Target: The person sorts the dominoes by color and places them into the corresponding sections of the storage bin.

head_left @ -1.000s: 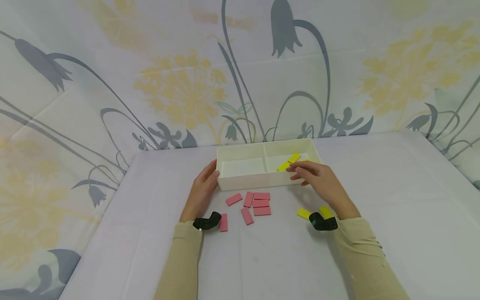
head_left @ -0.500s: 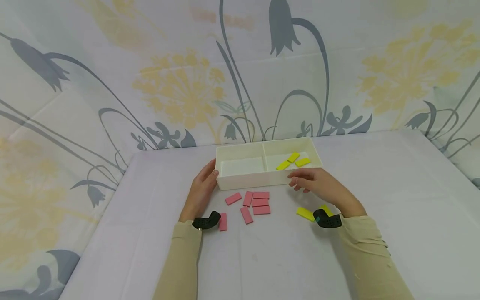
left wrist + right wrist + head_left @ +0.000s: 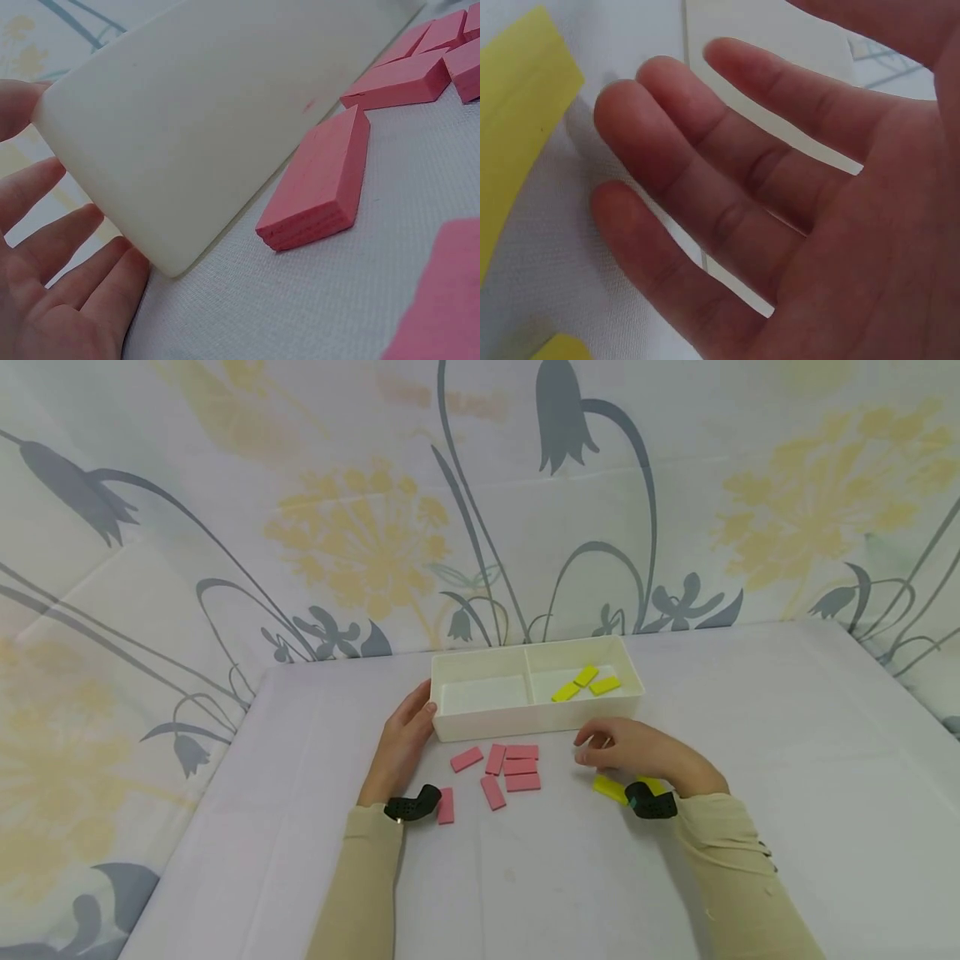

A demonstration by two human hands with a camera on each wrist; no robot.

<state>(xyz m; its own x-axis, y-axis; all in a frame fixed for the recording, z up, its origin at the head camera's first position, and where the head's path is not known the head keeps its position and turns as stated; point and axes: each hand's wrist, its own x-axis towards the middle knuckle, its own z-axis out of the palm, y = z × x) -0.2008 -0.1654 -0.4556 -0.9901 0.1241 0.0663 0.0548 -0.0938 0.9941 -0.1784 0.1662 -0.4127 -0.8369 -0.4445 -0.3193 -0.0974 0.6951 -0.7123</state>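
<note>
A white two-compartment box (image 3: 491,722) stands at the back of the table. My left hand (image 3: 402,743) rests against its left end, thumb by the front corner; in the left wrist view the fingers (image 3: 60,236) touch the end wall, fairly straight. My right hand (image 3: 637,747) hovers in front of the box's right half, fingers loosely bent and holding nothing. Near and partly below it lie two yellow blocks (image 3: 610,788) on the cloth, one mostly hidden by the wrist strap. Three yellow blocks (image 3: 586,676) lie in the right compartment. The left compartment (image 3: 483,693) holds nothing.
Several pink blocks (image 3: 522,782) lie on the white tablecloth (image 3: 540,877) in front of the box, one pink block (image 3: 446,806) beside the left wrist strap (image 3: 412,803). A flower-patterned cloth (image 3: 360,527) hangs behind the table.
My right hand has come back from over the right compartment, down toward the yellow blocks on the table. The left hand has stayed at the box's end.
</note>
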